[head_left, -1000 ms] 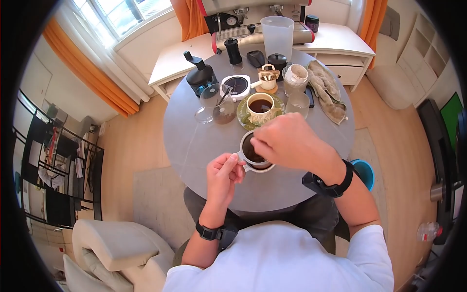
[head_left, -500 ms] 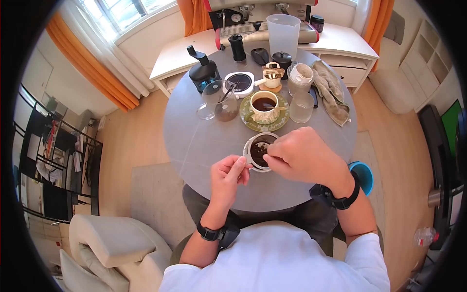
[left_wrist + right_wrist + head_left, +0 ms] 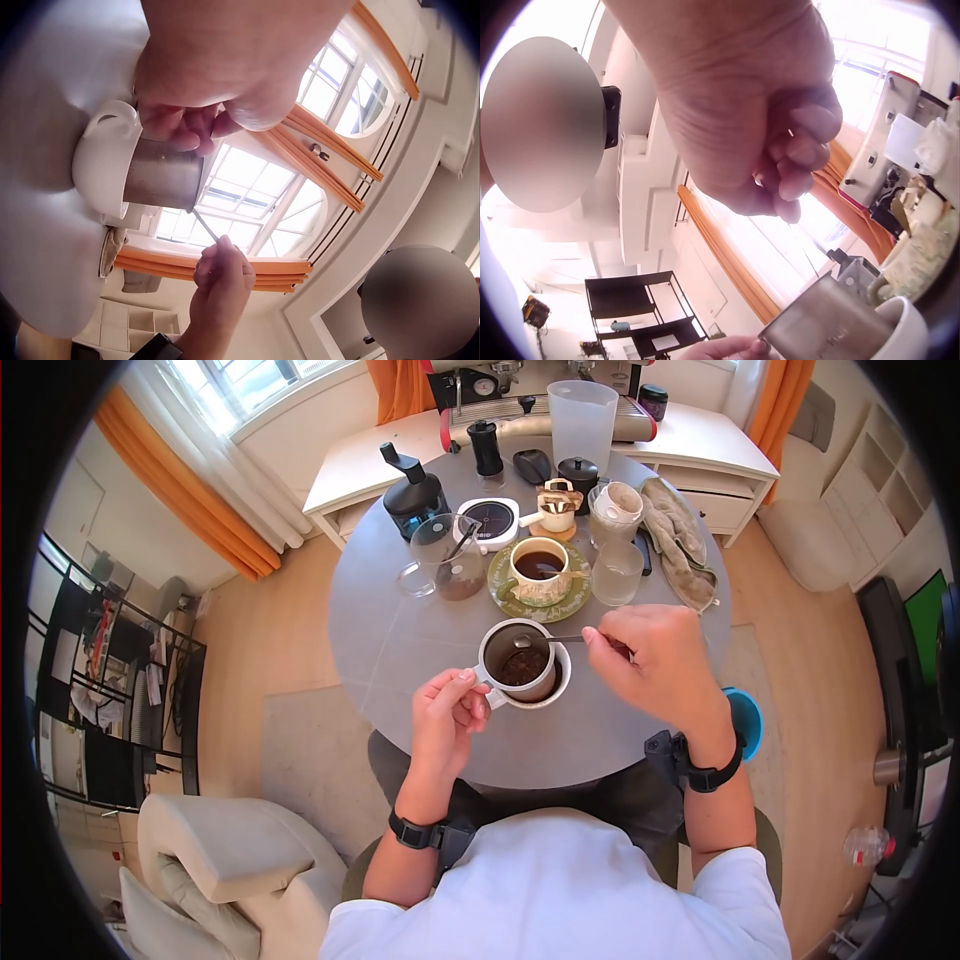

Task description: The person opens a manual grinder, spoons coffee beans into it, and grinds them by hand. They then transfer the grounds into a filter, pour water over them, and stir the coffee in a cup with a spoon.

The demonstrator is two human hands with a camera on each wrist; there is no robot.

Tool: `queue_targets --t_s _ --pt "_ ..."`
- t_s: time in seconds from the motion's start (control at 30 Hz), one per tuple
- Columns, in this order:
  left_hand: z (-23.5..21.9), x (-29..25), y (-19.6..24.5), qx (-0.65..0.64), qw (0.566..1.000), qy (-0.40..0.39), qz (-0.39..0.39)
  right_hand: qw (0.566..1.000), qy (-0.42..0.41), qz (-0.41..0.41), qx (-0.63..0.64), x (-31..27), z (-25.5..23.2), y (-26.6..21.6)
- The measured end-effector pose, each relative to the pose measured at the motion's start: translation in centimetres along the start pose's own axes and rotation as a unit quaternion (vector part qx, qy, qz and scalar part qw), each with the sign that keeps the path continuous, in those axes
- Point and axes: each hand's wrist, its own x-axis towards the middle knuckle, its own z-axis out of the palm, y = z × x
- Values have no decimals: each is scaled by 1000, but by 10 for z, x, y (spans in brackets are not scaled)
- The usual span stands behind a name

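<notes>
My left hand (image 3: 442, 718) pinches the handle of a grey metal filter cup (image 3: 545, 685), whose lower part sits inside a white cup (image 3: 562, 685). Dark wet grounds (image 3: 522, 667) lie at its bottom. A thin spoon (image 3: 553, 639) is pinched in my right hand (image 3: 655, 660), its bowl over the metal cup's opening. In the left wrist view the metal cup (image 3: 161, 176) stands partly out of the white cup (image 3: 94, 161), and the spoon (image 3: 204, 224) touches or nearly touches its rim. Curled fingers (image 3: 802, 154) of my right hand show in the right wrist view.
Beyond them a patterned cup of dark liquid (image 3: 541, 583) stands on a green saucer (image 3: 572, 606). A glass jug (image 3: 430, 555), scale (image 3: 487, 520), grinder (image 3: 414, 500), small glass (image 3: 617, 572) and cloth (image 3: 675, 540) are around it. An espresso machine (image 3: 540, 420) is behind.
My right hand has moved right and drawn back from the cup's opening, so the spoon shows. The metal cup appears shifted slightly left, with my left hand still on its handle.
</notes>
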Motion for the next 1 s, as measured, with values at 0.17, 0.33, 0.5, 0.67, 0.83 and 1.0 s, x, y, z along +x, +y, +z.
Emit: queue_targets --t_s 0.17,0.33,0.5,0.67,0.83,1.0 --pt "-16 7 11 -56 992 -94 -55 1000 18 -5 2 0 1 3" --pt "-14 6 19 -26 992 -113 -58 989 63 59 116 -16 -16 1" --pt "-24 -4 19 -22 994 -84 -65 942 150 167 248 -65 -18 7" --pt "-22 -1 16 -29 995 -74 -55 847 129 319 406 -97 1 31" --pt "-16 12 18 2 998 -46 -38 822 12 364 438 -78 22 35" --pt "-13 24 33 16 998 -51 -20 813 -13 333 477 -44 39 42"
